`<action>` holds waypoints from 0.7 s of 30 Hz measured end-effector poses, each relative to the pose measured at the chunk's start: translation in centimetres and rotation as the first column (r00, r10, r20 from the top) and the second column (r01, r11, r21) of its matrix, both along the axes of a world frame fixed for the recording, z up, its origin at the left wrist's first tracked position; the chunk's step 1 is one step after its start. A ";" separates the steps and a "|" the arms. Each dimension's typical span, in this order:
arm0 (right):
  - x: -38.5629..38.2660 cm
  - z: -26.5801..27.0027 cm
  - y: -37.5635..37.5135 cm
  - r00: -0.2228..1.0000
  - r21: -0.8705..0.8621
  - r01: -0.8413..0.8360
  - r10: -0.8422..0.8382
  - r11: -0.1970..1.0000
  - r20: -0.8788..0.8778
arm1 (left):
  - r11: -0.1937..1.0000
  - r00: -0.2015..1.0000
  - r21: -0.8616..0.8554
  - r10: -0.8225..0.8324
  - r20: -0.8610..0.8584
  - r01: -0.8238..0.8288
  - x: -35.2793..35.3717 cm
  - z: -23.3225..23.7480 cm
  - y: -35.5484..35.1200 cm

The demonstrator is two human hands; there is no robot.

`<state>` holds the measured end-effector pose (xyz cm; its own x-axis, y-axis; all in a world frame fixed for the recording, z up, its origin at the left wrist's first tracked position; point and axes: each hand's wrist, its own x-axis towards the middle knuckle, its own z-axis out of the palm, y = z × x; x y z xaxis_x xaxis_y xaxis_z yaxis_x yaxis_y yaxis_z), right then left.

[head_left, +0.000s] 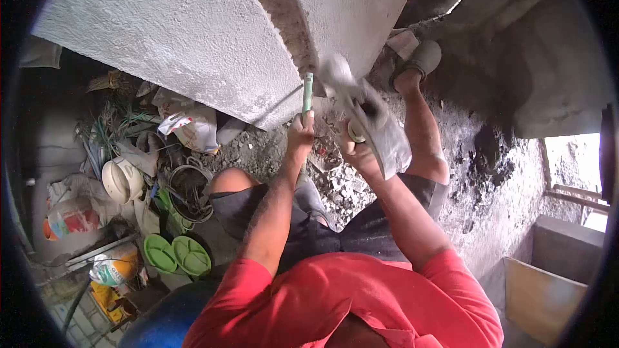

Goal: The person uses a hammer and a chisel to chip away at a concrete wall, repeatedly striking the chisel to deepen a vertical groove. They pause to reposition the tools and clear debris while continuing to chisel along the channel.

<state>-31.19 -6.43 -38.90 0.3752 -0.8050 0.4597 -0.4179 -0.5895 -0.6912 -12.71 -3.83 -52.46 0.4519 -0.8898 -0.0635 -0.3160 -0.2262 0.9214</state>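
Observation:
My left hand (301,134) is wrapped round a chisel (308,90) with a pale green grip, which stands upright at the lower end of a rough groove (280,9) cut in the white plastered wall (174,32). My right hand (362,154) grips a grey hammer-like tool (387,132) by its handle, to the right of the chisel. Motion smears this tool, so I cannot tell its exact kind. Its blurred upper end is near the chisel's top. Broken rubble (342,187) covers the ground between my legs, below both hands.
At left lie plastic bags (193,129), a white helmet-like shell (122,180), a round bucket (190,193) and green plastic lids (191,256). A blue rounded container (167,319) is by my left side. A concrete trough (567,245) stands at right, behind a board (541,296).

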 end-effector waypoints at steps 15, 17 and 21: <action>-0.4 4.2 0.4 0.991 0.130 0.037 -0.020 0.991 -0.129 | 0.985 0.991 0.169 0.042 -0.127 -0.020 -0.5 2.3 0.3; -0.2 -2.1 -1.9 0.882 0.529 0.311 -0.032 0.789 -0.471 | 0.985 0.999 0.172 0.003 0.048 -0.011 -0.8 5.6 0.7; -1.9 -3.5 -0.2 0.909 0.422 0.259 -0.072 0.869 -0.410 | 0.995 0.992 0.084 -0.070 0.104 0.062 -0.1 4.1 0.7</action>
<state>-33.06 -6.62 -42.37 0.2821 -0.9516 -0.1215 -0.7579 -0.1434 -0.6364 -12.82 -3.14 -48.34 0.4004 -0.9118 -0.0912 -0.4279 -0.2740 0.8613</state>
